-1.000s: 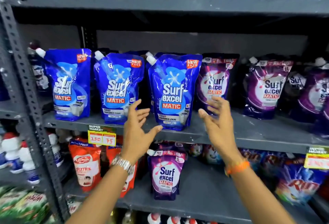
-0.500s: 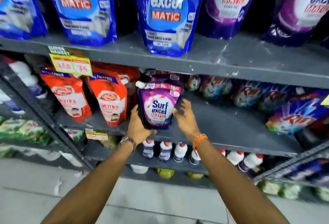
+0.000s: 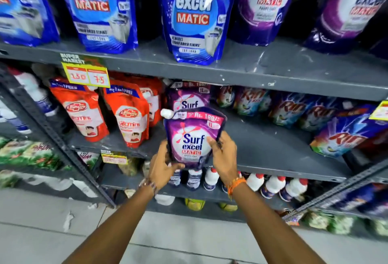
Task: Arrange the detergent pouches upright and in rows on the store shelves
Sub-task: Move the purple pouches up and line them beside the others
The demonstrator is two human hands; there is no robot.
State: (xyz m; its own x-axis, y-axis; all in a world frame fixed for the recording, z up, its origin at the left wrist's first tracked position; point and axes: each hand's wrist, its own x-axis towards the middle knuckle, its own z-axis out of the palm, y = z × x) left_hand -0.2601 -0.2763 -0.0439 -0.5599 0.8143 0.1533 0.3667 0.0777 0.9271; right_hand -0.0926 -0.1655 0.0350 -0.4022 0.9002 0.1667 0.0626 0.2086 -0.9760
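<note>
Lifting purple pouch (image 3: 192, 137) higher, both hands

Grey metal middle shelf (image 3: 273, 148): second purple pouch (image 3: 189, 97) stands directly behind the grip; red pouches (image 3: 126, 114) left of it; Rin pouches (image 3: 294, 110) right. Upper shelf (image 3: 252, 68) above the grip carries blue pouches (image 3: 191, 16) and purple pouches (image 3: 264, 5).

Single head-worn wide-angle view, facing forward and downward from standing height, close to the grey middle shelf (image 3: 273, 154), with upper shelf, lower tiers and floor (image 3: 42, 232) also framed.
</note>
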